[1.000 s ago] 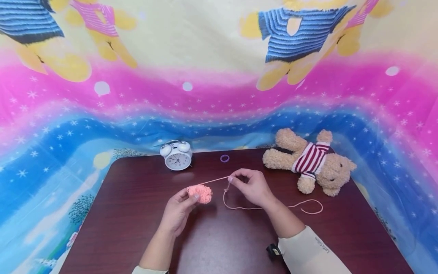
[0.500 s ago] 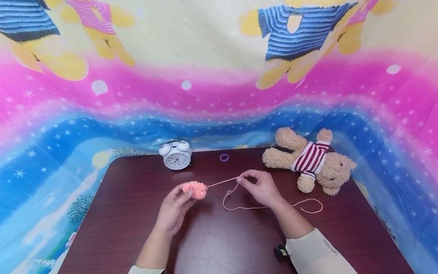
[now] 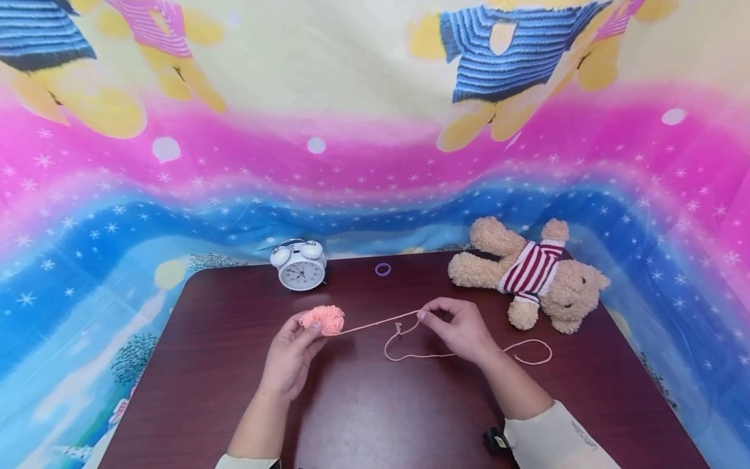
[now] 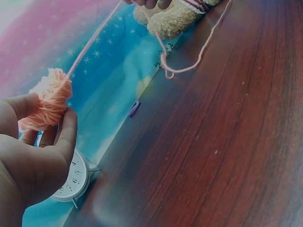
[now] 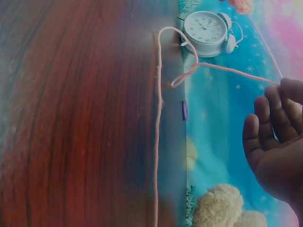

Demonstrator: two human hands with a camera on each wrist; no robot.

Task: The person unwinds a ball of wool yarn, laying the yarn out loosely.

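Observation:
My left hand (image 3: 288, 358) pinches a small bundle of peach-pink yarn (image 3: 329, 320) between thumb and fingers, above the table. In the left wrist view the bundle's wound loops (image 4: 49, 101) show between thumb and fingertips. A strand of yarn (image 3: 377, 323) runs straight from the bundle to my right hand (image 3: 463, 331), whose thumb and forefinger pinch it. In the right wrist view the other fingers (image 5: 262, 111) are loosely bent below the pinch. Past the pinch, the loose tail (image 3: 418, 357) drops to the table with a small kinked loop and curls at its end.
A white twin-bell alarm clock (image 3: 301, 267) stands at the back left of the dark wooden table (image 3: 375, 417). A purple ring (image 3: 383, 269) lies near the back edge. At the right, a teddy bear (image 3: 533, 273) in a striped shirt lies on its side. A printed cloth (image 3: 375, 169) hangs behind.
My right hand has moved right and slightly toward me, my left hand a little left with the bundle. The strand between them has grown longer, and the bundle has turned in my fingers.

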